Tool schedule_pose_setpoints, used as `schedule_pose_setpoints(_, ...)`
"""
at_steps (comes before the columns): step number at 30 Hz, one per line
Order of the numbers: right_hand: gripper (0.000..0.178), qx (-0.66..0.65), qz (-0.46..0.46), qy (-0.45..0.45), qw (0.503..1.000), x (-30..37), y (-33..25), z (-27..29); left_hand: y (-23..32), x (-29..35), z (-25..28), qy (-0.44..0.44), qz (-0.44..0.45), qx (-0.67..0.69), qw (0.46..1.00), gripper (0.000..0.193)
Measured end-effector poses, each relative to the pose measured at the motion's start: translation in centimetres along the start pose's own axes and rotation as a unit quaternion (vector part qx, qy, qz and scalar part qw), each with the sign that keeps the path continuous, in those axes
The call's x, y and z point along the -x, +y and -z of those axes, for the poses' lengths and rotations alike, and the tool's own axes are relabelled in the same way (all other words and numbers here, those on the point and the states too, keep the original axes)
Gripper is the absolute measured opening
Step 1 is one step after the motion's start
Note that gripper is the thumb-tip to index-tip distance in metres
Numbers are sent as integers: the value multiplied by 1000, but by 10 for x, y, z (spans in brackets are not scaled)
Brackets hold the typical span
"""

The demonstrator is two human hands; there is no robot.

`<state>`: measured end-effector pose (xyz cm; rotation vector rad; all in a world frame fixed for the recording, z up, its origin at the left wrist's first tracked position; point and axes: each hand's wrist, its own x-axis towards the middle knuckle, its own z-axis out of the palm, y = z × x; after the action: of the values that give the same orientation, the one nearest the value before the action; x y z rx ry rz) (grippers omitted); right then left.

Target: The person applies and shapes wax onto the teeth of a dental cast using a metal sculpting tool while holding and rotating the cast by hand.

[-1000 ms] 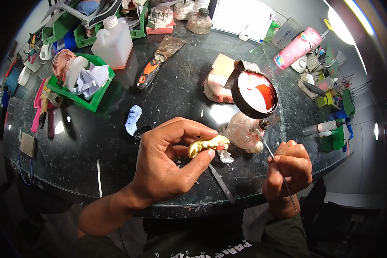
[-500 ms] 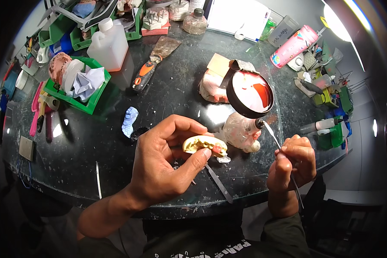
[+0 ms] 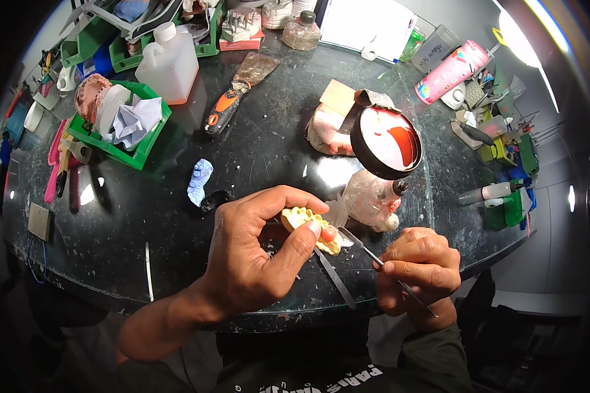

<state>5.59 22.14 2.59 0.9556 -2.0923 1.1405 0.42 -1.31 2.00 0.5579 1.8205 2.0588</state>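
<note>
Above the near part of the glossy black counter (image 3: 275,141), a yellow, curved dental cast with a row of teeth (image 3: 297,216) sits between the two hands, pinched in the left hand (image 3: 246,252), whose thumb presses its near face while the fingers curl behind. A small pink patch (image 3: 330,232) shows beside the thumb tip. To the right, the right hand (image 3: 423,265) is closed around a slender silver metal tool (image 3: 367,253), its flat tip pointing left, just beside the cast's right end; whether they touch, I cannot tell. A flat silver metal blade (image 3: 337,280) lies below the cast, and a knobbly light-blue piece (image 3: 200,180) lies beyond the left hand.
</note>
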Motion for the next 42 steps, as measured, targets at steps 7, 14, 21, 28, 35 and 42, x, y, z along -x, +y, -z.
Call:
schedule_pose_setpoints(7, 23, 1, -2, -14, 1000, 0, 0, 1, -1, 0, -1, 3, -6, 3, 1000, 19)
schedule_pose_setpoints(14, 25, 2, -2, -22, 1000, -1, 0, 1, -1, -1, -1, 5, -26, -16, 1000, 18)
schedule_pose_setpoints(21, 28, 3, -1, -26, 1000, -2, 0, 0, 0, -1, -1, 11, -37, -28, 999, 17)
schedule_pose_setpoints(28, 31, 5, -4, -23, 1000, -1, 0, 0, 0, -1, -1, 15, -40, -31, 999, 17)
schedule_pose_setpoints(35, 32, 6, -1, -22, 1000, -1, 1, 1, 1, -1, 0, 11, -37, -40, 998, 16)
schedule_pose_setpoints(42, 30, 3, -4, -23, 1000, -1, 1, -1, 0, 0, 1, 9, -24, -37, 999, 17)
